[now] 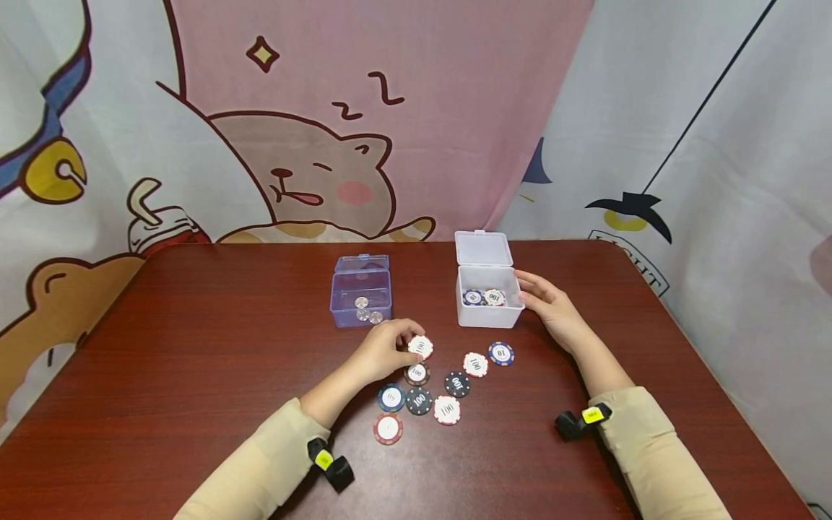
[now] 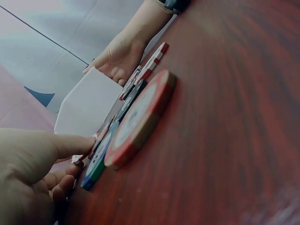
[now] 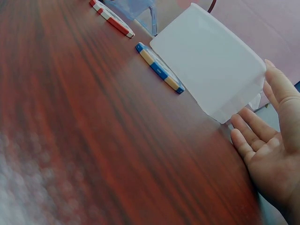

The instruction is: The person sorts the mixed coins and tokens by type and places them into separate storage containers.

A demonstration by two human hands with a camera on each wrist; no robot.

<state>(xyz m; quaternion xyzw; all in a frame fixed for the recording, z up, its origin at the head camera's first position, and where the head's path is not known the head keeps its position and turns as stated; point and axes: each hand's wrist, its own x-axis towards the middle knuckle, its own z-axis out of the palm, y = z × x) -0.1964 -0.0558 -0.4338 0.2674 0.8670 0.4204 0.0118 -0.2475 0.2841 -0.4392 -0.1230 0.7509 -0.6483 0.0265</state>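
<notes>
My left hand pinches a white poker chip marked 100 between thumb and fingers, just above the table. Below it lies a brown-rimmed chip. My right hand rests against the right side of an open white box, fingers loosely extended; the right wrist view shows the thumb at the box's edge. Inside that box are a blue-and-white chip and a white chip. To the left, an open clear blue box holds several small clear round pieces.
Loose chips lie in front of the boxes: blue, white, black, another black, white and red, dark blue and red. A patterned curtain hangs behind the table.
</notes>
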